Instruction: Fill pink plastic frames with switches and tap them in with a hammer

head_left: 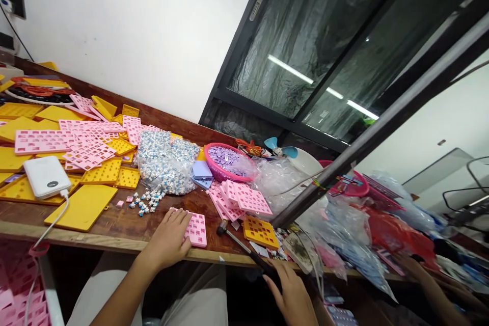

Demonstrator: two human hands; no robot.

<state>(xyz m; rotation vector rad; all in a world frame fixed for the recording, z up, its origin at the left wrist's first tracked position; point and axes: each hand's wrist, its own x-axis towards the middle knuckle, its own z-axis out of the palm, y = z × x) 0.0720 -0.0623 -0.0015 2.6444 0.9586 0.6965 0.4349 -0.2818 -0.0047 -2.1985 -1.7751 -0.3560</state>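
Observation:
My left hand point(168, 238) lies flat with fingers spread on a pink plastic grid plate point(196, 229) near the front edge of the wooden table point(126, 224). Near the table edge, my right hand point(292, 293) is wrapped round the handle of a small hammer point(240, 243). The hammer's head rests on the table just right of the pink plate. A small yellow grid plate point(261, 232) lies beside the hammer. Loose white and blue small parts point(147, 200) are scattered just beyond my left hand.
Heaps of pink plates point(84, 140) and yellow plates point(82, 206) cover the left. A white power bank point(46, 177) with a cable, clear bags of small parts point(164, 160), a pink basket point(225, 162) and crumpled plastic bags point(344, 234) stand around. Another person's arm point(435, 290) shows at right.

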